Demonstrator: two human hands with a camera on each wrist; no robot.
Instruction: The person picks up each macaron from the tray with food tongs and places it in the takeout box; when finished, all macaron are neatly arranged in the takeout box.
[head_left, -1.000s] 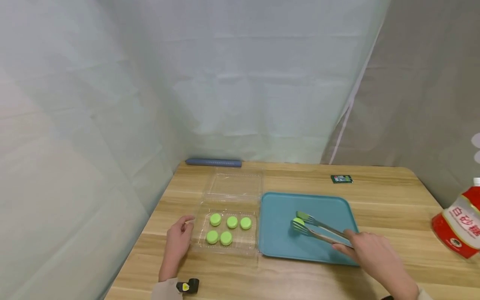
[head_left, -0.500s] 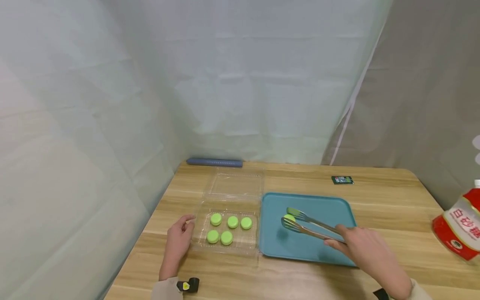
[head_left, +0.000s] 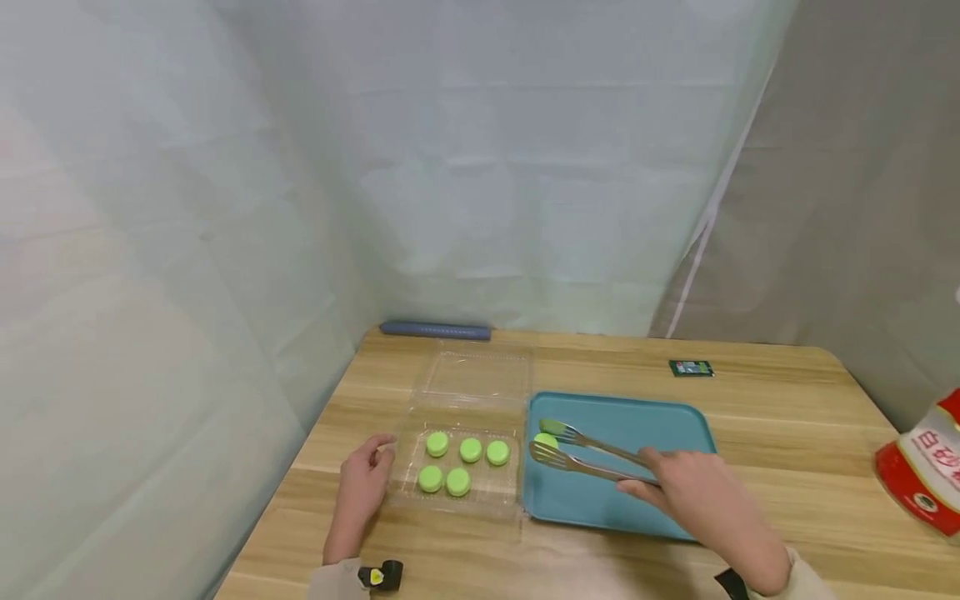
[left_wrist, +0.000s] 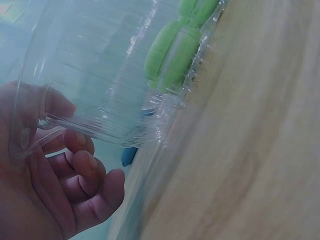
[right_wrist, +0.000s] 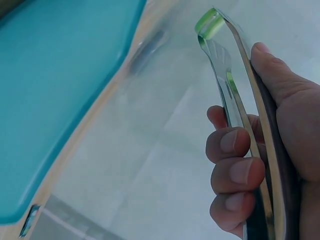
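My right hand [head_left: 697, 496] grips metal food tongs [head_left: 594, 469], fingers curled round both arms. Between the tong tips a green macaron [right_wrist: 209, 23] is pinched, held above the left part of the blue tray [head_left: 637, 417]. To the tray's left lies a clear plastic box [head_left: 486, 492] with its lid [head_left: 480, 373] folded back. Several green macarons [head_left: 458, 482] sit in two rows inside it. At the box's left side is my left hand [head_left: 363, 479]; the left wrist view has its thumb and forefinger pinching the rim, other fingers curled below.
A blue bar-shaped object [head_left: 435, 331] lies along the table's back edge. Farther right is a small dark green packet [head_left: 692, 368]. A red and white bag [head_left: 926, 467] stands at the right edge. Pale cloth walls [head_left: 510, 192] enclose the table.
My right hand has moved left with the tongs and macaron, from the tray's middle toward its left side near the box. The left hand has stayed at the box.
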